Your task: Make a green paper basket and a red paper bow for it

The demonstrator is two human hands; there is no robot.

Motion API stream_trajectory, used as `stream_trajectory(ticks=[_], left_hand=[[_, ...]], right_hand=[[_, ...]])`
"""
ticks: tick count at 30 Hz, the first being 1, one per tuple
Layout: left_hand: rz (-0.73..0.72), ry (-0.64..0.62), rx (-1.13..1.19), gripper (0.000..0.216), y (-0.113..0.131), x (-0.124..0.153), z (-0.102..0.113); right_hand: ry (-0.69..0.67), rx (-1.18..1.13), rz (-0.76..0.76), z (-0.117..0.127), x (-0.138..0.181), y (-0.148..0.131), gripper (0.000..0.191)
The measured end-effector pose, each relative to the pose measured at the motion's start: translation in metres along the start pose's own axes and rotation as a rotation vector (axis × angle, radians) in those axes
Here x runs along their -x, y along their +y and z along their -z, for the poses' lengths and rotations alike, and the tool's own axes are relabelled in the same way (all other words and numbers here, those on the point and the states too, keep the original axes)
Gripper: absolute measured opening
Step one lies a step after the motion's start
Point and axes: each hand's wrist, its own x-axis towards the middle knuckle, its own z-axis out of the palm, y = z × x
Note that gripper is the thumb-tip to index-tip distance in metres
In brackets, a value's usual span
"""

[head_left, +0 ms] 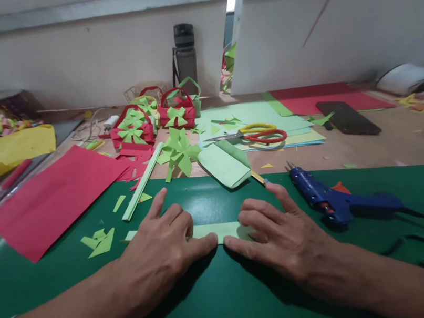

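Note:
A light green paper strip (206, 231) lies crosswise on the green mat (201, 299). My left hand (164, 240) presses on its left part, thumb along the near edge, fingers curled and the index or little finger raised. From the right, my right hand (276, 229) holds the strip the same way, its thumb almost meeting the left one. Both hands are closed on the paper, and parts of the strip are hidden beneath them. Just beyond lie a long folded pale green strip (143, 181), a cut green paper flower (180, 153) and a folded light green paper piece (224, 165).
A blue glue gun (321, 193) with its cord lies at the right. Orange-and-yellow scissors (259, 133) rest on stacked paper sheets. Red paper (62, 197) is at the left. Small red paper baskets (177, 112), a bottle (186, 56) and a phone (349, 116) are farther back.

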Motion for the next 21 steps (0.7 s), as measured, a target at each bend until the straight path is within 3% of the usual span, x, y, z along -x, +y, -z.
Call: stream_trajectory(ticks=[13, 21], left_hand=[[-0.102, -0.078, -0.065, 0.042, -0.002, 0.001, 0.001], [-0.084, -0.057, -0.086, 0.044, 0.001, 0.002, 0.001]], right_hand=[[-0.184, -0.073, 0.039, 0.006, 0.0, 0.006, 0.029], [-0.185, -0.027, 0.015, 0.017, 0.018, 0.008, 0.033]])
